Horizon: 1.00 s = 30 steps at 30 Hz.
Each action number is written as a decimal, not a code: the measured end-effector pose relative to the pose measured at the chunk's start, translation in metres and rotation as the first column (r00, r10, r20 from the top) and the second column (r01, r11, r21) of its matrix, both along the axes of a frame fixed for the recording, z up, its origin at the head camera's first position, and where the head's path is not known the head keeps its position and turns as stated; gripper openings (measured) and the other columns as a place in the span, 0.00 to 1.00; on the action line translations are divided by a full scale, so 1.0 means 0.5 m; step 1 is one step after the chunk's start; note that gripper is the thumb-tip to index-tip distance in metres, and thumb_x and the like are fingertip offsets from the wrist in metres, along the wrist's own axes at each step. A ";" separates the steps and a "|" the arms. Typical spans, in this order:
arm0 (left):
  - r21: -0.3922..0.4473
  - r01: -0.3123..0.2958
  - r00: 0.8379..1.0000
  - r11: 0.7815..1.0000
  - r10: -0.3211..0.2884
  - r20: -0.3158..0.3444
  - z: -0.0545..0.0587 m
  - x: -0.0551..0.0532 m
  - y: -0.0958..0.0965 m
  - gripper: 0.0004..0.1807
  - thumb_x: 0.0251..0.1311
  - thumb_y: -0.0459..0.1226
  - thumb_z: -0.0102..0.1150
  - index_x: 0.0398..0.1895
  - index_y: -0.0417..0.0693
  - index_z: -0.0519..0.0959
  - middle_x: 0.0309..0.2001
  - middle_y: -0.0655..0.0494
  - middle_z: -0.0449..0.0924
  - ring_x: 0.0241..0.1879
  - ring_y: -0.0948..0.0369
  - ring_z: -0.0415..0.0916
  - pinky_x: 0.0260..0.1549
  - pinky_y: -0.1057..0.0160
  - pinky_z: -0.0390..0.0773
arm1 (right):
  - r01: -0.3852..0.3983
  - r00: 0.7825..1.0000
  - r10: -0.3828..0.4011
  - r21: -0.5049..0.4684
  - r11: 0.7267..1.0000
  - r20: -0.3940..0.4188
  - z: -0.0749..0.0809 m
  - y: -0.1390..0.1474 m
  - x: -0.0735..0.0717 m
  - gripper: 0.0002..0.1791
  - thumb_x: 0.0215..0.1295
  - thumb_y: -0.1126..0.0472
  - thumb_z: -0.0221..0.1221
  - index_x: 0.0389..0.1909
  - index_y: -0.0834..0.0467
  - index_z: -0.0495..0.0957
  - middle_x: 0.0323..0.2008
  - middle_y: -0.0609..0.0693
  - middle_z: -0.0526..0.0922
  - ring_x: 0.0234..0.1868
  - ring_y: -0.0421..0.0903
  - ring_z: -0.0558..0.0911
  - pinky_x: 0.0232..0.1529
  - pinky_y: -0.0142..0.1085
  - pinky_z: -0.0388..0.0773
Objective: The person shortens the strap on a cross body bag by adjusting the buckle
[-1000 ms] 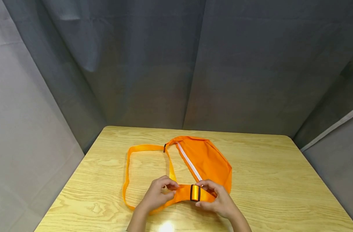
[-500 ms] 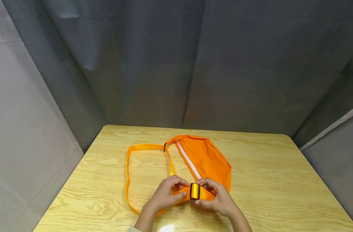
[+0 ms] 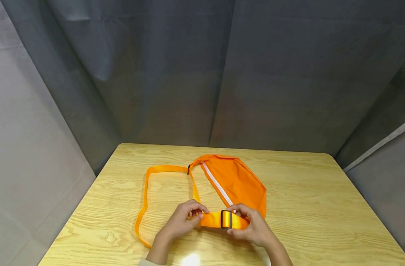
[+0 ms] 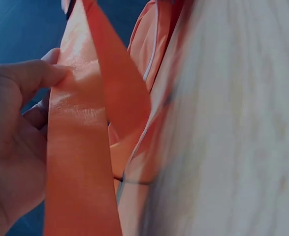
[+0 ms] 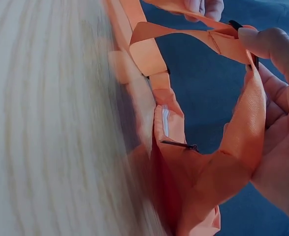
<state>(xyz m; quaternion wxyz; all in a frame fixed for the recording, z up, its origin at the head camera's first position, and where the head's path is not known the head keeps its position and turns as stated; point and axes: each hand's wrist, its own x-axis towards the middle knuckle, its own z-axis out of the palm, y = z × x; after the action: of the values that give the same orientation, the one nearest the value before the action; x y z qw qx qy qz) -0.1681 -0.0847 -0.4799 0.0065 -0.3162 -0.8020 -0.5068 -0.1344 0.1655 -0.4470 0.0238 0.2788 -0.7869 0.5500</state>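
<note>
An orange sling bag (image 3: 239, 179) with a white zipper (image 3: 217, 184) lies on the table. Its strap (image 3: 210, 220) is raised at the near side between both hands. My left hand (image 3: 182, 221) pinches this strap left of the black slider buckle (image 3: 226, 220); the left wrist view shows the thumb (image 4: 53, 73) on the strap's face. My right hand (image 3: 253, 227) grips the buckle by its edges, thumb on the near side and fingers on the far side. In the right wrist view, the strap bends down from the buckle to the bag.
The rest of the strap makes a loop (image 3: 145, 199) on the wooden table (image 3: 315, 207) at the left. A small black ring (image 3: 189, 169) joins it to the bag's far corner. Dark grey curtains (image 3: 162, 74) stand behind the table's far edge.
My left hand slid right along the strap up to the buckle, then drew back left. The strap between the hands now looks straighter, and the loop's near end has shifted left.
</note>
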 end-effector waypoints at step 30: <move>-0.113 -0.151 0.975 0.982 0.167 0.144 0.018 -0.029 0.019 0.13 0.55 0.34 0.63 0.45 0.48 0.80 0.40 0.58 0.76 0.39 0.57 0.72 0.39 0.58 0.75 | 0.289 0.957 -0.225 0.536 0.793 -0.183 -0.081 0.031 -0.030 0.31 0.32 0.57 0.76 0.42 0.55 0.72 0.23 0.39 0.69 0.23 0.36 0.67 0.26 0.33 0.66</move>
<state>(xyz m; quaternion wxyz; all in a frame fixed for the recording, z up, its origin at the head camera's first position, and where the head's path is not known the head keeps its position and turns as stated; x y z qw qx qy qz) -0.1827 -0.0750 -0.4708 -0.0306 -0.2111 -0.8476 -0.4859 -0.1494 0.1809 -0.4876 0.0590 0.1936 -0.9408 0.2719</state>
